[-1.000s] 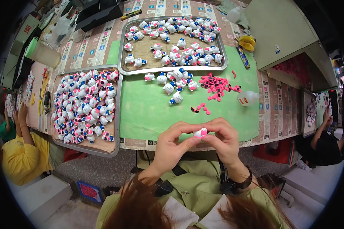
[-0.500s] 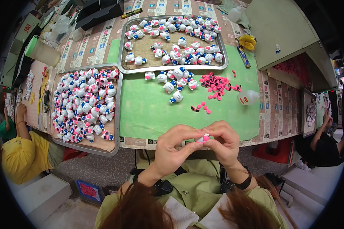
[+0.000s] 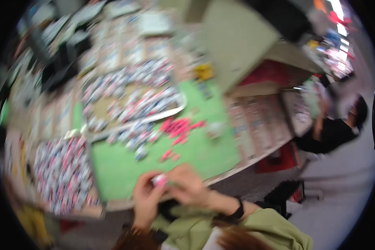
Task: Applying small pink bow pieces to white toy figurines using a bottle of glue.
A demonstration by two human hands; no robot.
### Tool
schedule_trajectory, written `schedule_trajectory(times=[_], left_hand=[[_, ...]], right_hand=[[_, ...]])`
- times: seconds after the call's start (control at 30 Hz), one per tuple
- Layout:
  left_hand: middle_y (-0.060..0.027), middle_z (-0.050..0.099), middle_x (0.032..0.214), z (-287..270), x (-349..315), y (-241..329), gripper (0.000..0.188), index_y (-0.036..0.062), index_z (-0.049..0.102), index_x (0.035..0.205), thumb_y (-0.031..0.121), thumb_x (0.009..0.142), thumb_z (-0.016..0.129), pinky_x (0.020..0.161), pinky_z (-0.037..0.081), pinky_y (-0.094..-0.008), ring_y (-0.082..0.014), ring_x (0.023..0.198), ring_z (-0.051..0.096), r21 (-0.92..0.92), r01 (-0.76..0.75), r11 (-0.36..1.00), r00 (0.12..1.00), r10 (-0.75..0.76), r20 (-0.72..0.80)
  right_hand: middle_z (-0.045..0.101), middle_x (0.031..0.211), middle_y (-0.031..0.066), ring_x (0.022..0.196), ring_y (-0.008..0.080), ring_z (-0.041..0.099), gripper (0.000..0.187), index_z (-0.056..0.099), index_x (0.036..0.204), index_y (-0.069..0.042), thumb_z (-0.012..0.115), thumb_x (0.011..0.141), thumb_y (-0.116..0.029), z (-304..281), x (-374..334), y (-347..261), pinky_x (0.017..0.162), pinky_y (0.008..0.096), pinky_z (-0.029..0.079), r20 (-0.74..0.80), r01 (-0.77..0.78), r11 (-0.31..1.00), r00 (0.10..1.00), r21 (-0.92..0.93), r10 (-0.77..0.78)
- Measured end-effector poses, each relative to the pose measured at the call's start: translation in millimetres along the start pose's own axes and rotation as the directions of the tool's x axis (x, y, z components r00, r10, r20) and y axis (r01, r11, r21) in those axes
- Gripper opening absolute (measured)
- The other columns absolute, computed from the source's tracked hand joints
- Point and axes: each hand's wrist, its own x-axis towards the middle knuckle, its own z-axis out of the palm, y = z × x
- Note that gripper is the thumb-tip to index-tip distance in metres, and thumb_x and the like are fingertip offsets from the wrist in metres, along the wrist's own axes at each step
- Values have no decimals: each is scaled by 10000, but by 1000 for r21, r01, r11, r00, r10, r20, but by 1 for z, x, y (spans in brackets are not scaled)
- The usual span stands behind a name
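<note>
The whole picture is smeared by motion. My left hand [image 3: 146, 196] pinches a small white and pink toy figurine [image 3: 159, 180] just in front of the green mat's near edge. Pressed against the figurine's other side is my right hand [image 3: 189, 185], its fingers curled and closed on it. Fine detail of the figurine is lost in the blur. Beyond my hands on the green mat [image 3: 121, 175] lie a heap of small pink pieces [image 3: 177, 127] and a cluster of white, blue and pink figurines [image 3: 135, 137].
A metal tray [image 3: 141, 123] of figurines stands at the back, and another heap of figurines [image 3: 64, 175] fills a tray at the left. A small whitish bottle [image 3: 214, 130] stands on the mat's right side. Farther right are a beige cabinet [image 3: 237, 41] and a person in black [image 3: 329, 135].
The view has swung to the right and tilted, so table and trays appear shifted left. Both hands stay at the figurine. The person at the right shows more fully.
</note>
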Motion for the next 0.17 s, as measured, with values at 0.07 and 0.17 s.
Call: schedule_trajectory(times=[0.07, 0.17], left_hand=[[-68, 516, 872, -10, 7, -20, 242, -5, 448, 1015, 37, 783, 504, 693, 423, -243, -123, 774, 500, 34, -151, 988, 988, 152, -27], [-71, 521, 930, 0, 9, -4, 262, 16, 442, 1088, 114, 850, 490, 707, 414, -221, -122, 794, 498, 44, -18, 999, 999, 20, -47]], right_hand=[[516, 910, 143, 850, 318, 495, 401, 496, 1051, -5, 605, 666, -32, 10, -4, 8, 752, 381, 405, -11, 7, 1000, 1000, -4, -7], [515, 862, 128, 795, 293, 508, 377, 503, 1029, -3, 618, 671, -31, 10, 4, 6, 707, 372, 420, -22, 50, 999, 999, -20, -50]])
